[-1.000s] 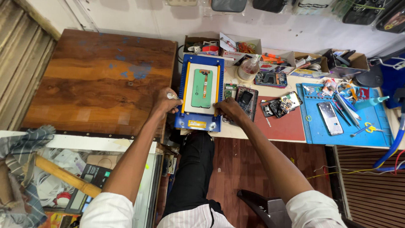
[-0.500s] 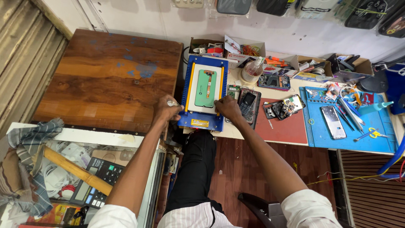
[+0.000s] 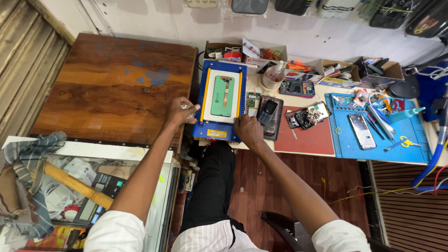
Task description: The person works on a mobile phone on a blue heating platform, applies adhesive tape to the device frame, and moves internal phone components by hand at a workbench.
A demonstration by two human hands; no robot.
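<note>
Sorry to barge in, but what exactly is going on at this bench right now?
A seated person has both hands at a blue and yellow heating-plate machine on a cluttered repair bench. A green phone panel lies flat on its white plate. The left hand is at the machine's left edge, holding something small that I cannot make out. The right hand rests at its front right corner, beside a small keypad phone. A smartphone lies untouched on the blue mat farther right.

Blue, yellow-edged heating plate machine [image 3: 220,100], green phone panel [image 3: 222,95] flat on top
</note>
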